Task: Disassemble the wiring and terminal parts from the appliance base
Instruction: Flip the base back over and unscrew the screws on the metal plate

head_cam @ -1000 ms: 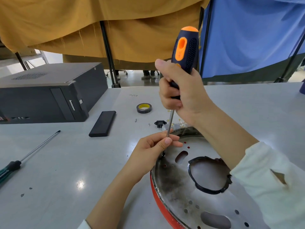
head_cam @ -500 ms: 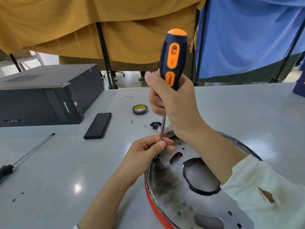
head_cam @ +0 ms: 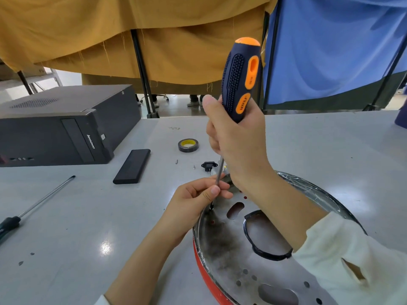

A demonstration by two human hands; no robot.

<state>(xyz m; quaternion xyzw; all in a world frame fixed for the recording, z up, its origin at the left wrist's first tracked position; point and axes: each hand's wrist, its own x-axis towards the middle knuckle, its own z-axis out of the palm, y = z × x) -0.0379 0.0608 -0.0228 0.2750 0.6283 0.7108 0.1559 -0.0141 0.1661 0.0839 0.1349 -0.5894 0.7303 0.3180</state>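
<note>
One appliance base (head_cam: 222,245) lies at 5 o'clock on the table (head_cam: 66,227). The right hand (head_cam: 237,142) wraps one upright screwdriver (head_cam: 241,80); the left hand (head_cam: 193,201) pinches its shaft at the base's 11 o'clock rim. At 9 o'clock lies a second screwdriver (head_cam: 33,208); at 12, one tape roll (head_cam: 188,145).

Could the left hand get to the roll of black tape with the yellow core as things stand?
Probably yes, once freed: the left hand pinches the screwdriver shaft; bare grey table lies between it and the tape roll.
</note>
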